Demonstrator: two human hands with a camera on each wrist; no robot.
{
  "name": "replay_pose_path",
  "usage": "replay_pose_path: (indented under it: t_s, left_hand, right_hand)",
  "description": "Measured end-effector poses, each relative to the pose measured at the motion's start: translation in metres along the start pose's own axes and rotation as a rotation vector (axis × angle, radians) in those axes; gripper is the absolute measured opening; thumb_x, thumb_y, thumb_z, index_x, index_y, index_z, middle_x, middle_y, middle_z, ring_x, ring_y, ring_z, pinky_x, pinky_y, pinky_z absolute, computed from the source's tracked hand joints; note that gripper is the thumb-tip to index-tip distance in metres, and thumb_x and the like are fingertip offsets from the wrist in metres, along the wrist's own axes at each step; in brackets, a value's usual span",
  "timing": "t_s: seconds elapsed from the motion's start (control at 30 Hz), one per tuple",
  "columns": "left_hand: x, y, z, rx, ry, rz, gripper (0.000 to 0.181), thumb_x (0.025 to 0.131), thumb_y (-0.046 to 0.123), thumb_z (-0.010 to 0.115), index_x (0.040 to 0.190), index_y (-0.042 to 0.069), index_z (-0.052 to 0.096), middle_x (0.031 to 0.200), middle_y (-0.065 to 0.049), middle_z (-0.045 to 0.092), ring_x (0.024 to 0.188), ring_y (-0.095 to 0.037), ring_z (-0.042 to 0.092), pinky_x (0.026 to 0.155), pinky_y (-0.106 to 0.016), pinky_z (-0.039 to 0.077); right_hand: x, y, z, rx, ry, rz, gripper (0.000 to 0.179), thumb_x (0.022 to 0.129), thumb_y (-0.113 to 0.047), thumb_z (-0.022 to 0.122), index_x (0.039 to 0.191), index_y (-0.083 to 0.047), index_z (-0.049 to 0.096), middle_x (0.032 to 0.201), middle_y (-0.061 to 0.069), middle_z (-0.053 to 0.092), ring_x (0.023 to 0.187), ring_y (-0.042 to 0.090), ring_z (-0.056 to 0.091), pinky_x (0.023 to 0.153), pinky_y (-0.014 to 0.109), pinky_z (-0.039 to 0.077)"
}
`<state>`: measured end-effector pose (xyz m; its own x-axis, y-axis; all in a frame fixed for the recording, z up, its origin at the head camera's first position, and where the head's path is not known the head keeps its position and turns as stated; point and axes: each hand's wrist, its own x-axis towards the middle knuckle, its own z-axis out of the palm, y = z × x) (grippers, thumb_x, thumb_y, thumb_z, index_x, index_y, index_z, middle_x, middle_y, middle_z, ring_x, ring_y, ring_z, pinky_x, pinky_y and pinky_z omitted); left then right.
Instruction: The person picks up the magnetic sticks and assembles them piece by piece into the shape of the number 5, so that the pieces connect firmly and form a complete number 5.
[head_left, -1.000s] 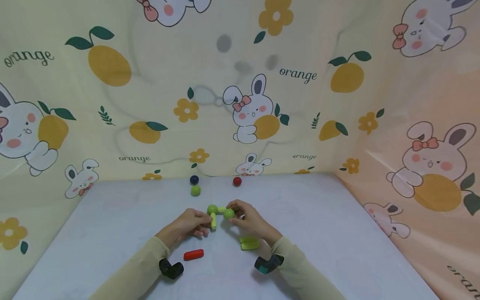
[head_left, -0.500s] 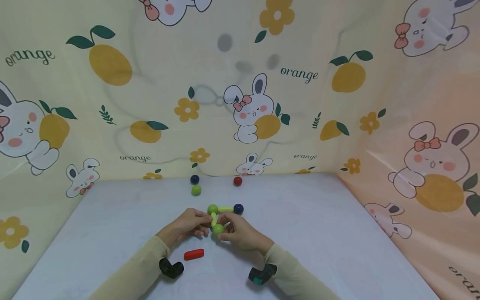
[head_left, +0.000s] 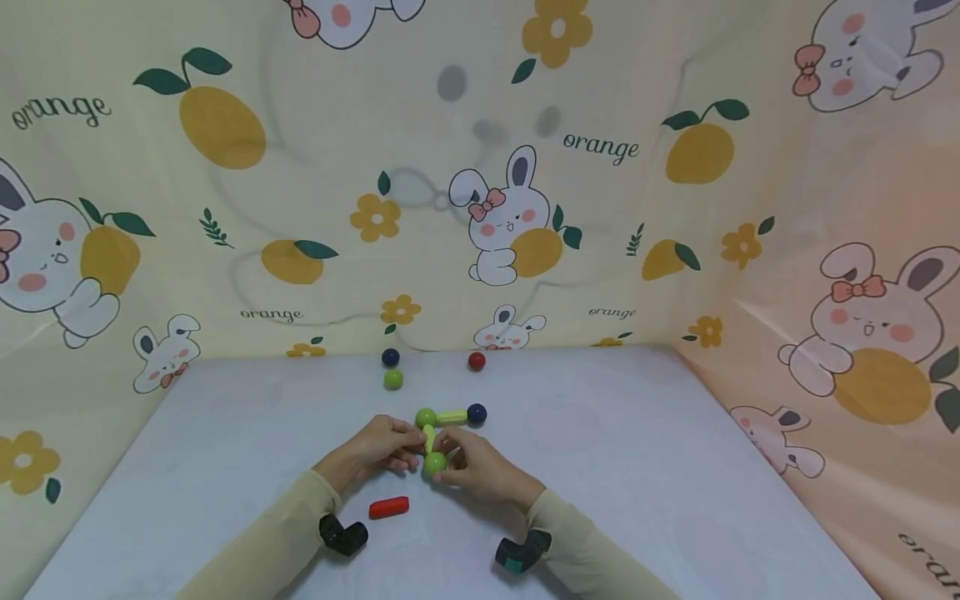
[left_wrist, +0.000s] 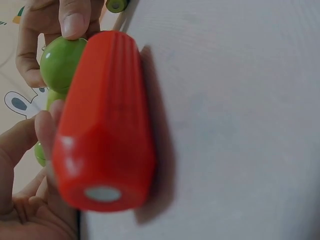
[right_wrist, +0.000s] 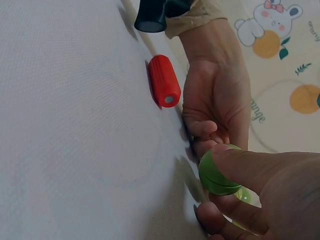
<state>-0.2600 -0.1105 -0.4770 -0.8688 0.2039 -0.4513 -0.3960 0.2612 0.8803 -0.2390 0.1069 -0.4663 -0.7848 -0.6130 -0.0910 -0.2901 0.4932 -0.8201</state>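
In the head view my left hand (head_left: 381,447) pinches a yellow-green magnetic rod (head_left: 429,438) that points toward me. My right hand (head_left: 483,471) holds a green ball (head_left: 434,464) at the near end of this rod; thumb and fingers grip the ball (right_wrist: 219,172) in the right wrist view. At the rod's far end is a second green ball (head_left: 426,417). From there another yellow-green rod (head_left: 452,417) runs right to a dark blue ball (head_left: 476,414). The left wrist view shows the held green ball (left_wrist: 62,65) beside the left fingertips, partly hidden by a red rod (left_wrist: 105,125).
That red rod lies on the white table (head_left: 637,500) between my forearms. At the back sit a dark blue ball (head_left: 391,357), a green ball (head_left: 393,379) and a red ball (head_left: 476,361). A green rod (left_wrist: 116,5) shows its end in the left wrist view. Printed cloth hangs behind.
My right hand has brought the green ball left and nearer, from beside the right-going rod to the near end of the pinched rod. It now covers the loose green rods. The left hand stays put.
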Motion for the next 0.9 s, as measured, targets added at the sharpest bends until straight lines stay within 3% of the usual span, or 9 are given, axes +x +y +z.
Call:
replay_pose_path:
  t_s: [0.47,0.7,0.9]
  left_hand:
    - [0.002,-0.001,0.001,0.004,0.011,-0.015,0.032,0.099,0.022,0.064,0.122,0.001,0.069,0.090,-0.008,0.075,0.063,-0.009,0.067,0.057,-0.018,0.054]
    - [-0.004,-0.002,-0.002,-0.016,-0.035,-0.016,0.040,0.099,0.025,0.064,0.131,0.001,0.064,0.094,-0.006,0.075,0.067,-0.010,0.067,0.062,-0.021,0.055]
    - [-0.010,-0.002,-0.008,-0.050,-0.100,0.019,0.049,0.099,0.028,0.065,0.139,0.001,0.058,0.099,-0.002,0.076,0.071,-0.009,0.068,0.065,-0.021,0.056]
  right_hand:
    - [0.002,0.002,0.001,-0.011,0.012,-0.001,0.031,0.092,-0.017,0.075,0.117,-0.019,0.057,0.119,0.005,0.066,0.089,0.007,0.062,0.079,0.021,0.052]
    - [0.002,0.003,0.002,0.009,0.008,0.011,0.032,0.093,-0.016,0.073,0.121,-0.019,0.057,0.122,0.006,0.066,0.095,0.009,0.064,0.082,0.022,0.053]
    - [0.003,0.004,0.001,0.010,0.016,0.020,0.030,0.093,-0.017,0.073,0.120,-0.021,0.057,0.122,0.004,0.066,0.095,0.010,0.064,0.083,0.024,0.053]
